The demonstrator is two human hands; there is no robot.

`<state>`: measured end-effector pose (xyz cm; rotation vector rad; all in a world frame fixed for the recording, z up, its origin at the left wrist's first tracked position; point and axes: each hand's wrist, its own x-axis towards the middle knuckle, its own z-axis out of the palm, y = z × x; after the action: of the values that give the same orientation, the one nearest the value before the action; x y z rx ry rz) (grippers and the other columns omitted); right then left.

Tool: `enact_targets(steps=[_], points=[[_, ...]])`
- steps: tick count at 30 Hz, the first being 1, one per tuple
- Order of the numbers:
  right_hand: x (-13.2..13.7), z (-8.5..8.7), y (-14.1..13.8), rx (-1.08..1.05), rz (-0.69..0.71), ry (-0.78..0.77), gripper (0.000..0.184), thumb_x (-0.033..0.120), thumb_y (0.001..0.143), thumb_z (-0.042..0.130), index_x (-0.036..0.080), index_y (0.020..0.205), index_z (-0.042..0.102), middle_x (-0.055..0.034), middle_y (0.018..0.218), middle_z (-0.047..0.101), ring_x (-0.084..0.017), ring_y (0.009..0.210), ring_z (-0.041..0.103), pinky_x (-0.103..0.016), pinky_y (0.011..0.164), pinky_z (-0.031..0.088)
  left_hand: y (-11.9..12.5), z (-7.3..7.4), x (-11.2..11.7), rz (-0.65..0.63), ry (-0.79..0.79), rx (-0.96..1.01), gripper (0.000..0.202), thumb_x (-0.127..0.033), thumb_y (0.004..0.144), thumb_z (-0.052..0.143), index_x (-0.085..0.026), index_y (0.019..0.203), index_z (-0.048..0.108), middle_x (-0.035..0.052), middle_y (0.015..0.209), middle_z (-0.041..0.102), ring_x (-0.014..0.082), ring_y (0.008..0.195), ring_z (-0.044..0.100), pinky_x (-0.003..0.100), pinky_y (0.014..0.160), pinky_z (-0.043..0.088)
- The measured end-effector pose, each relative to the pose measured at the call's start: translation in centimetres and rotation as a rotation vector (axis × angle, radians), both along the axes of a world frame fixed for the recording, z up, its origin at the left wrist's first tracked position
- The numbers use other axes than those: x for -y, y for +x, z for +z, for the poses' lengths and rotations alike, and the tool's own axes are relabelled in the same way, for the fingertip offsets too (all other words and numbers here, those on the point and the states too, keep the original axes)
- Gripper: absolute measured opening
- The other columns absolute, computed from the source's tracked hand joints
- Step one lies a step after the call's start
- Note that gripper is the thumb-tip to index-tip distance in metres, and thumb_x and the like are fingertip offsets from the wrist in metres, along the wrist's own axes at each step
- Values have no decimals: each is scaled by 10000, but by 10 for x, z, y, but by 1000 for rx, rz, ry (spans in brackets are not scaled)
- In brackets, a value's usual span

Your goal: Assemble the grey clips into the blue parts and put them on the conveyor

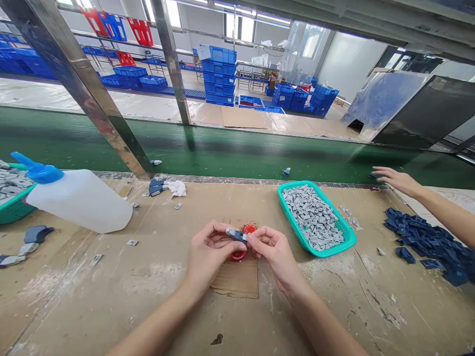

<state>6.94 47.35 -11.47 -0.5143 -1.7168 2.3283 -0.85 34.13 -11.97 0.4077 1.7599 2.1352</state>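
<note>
Between the thumb and fingers of my left hand (211, 247) is a small dark blue plastic part (236, 235) with a light grey tip. My right hand (272, 249) pinches a small light grey piece (243, 238) against the part's right end. Just beneath and behind the hands is a small red dish (238, 255), mostly hidden. It stands on a piece of brown cardboard (237, 282). To the right, a teal basket (351, 240) holds many small grey plastic pieces (315, 217).
A white bottle (81, 200) with a blue spout leans at left, near another green basket (17, 212). Dark blue parts (434, 242) are heaped at right. Beyond the table runs a green conveyor belt (230, 153), over which a co-worker's hand (399, 180) reaches. A metal post (85, 94) rises at left.
</note>
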Motion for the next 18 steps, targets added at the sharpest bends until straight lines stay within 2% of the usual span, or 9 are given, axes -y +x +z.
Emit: enact_targets(steps=[3,6,9,12,15,16,18], points=[[-1,1,0,5,30,20,339,420,732,768,154,712,561,10,633,579,-87,550,432,-192,490,302,3,2,0,0,-26,-30,250,-119,569,818,-167,724,628,-2,773,696,165,739,696,279,708,615],[-3,0,2,35,150,-85,360,449,754,744,178,751,507,20,653,568,-89,551,427,-173,447,283,5,5,0,-3,-43,-51,222,-106,568,809,-170,705,646,3,762,702,189,747,704,306,720,622],[-3,0,4,41,239,-176,362,470,762,729,190,828,510,10,704,579,-110,607,469,-167,441,322,7,9,1,-20,-46,-84,208,-114,569,808,-178,690,651,6,772,705,209,762,706,334,710,630],[-4,7,5,8,233,-129,348,473,779,706,187,883,536,-3,742,599,-132,660,525,-181,464,368,9,17,-1,-46,-83,-183,188,-142,600,801,-187,722,665,16,825,714,203,777,701,344,734,627],[-21,20,6,-42,175,82,271,426,829,656,190,936,576,-27,830,647,-165,743,588,-225,549,434,2,26,-5,-70,-147,-290,256,-175,629,795,-198,856,677,28,899,722,200,833,698,355,823,600],[-33,23,8,-52,97,216,225,392,848,636,196,947,592,-33,871,657,-175,781,598,-243,590,451,-5,29,-8,-77,-174,-327,297,-191,642,789,-199,915,671,34,933,722,204,861,696,368,861,583],[-63,25,15,-12,-149,567,132,302,879,593,213,971,625,-38,948,660,-196,864,591,-278,671,460,-28,31,-16,-97,-240,-427,365,-238,681,764,-199,1025,649,52,1016,712,218,928,684,400,933,539]])
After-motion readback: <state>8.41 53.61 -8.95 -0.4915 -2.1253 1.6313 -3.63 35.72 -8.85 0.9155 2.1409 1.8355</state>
